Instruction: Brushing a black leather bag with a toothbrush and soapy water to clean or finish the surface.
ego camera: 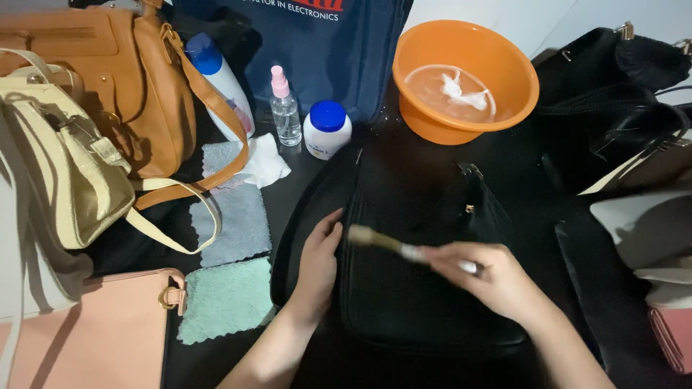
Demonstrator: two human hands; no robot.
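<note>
My right hand [497, 277] has its grip clamped on the pale handle of a small brush [389, 242], fingers curled over the end, so the brush points left with its bristle tip blurred above the black handbag [425, 288]. My wrist comes in from the lower right, forearm slanting up across the bag's right side. My left hand [317, 266] lies flat against the bag's left edge, fingers together and stretched upward, thumb tucked toward the seam; its grip is closed on nothing, only pressing the side.

The bag lies in the middle of the dark worktop [303, 173], directly below me, its small metal clasp [469, 209] just above the brush.

To the left of my left hand there is a narrow dark strip, then a grey cloth [234, 216] and a mint-green cloth [227, 299]. Beyond them crowd a cream bag [65, 166], a tan leather bag [108, 72] and a pink bag [94, 338]. Above the black handbag stand a white jar with a blue lid [327, 128], a small clear spray bottle [284, 108] and an orange basin [465, 79] with something white in it. More dark bags [613, 94] press in at the right edge.
</note>
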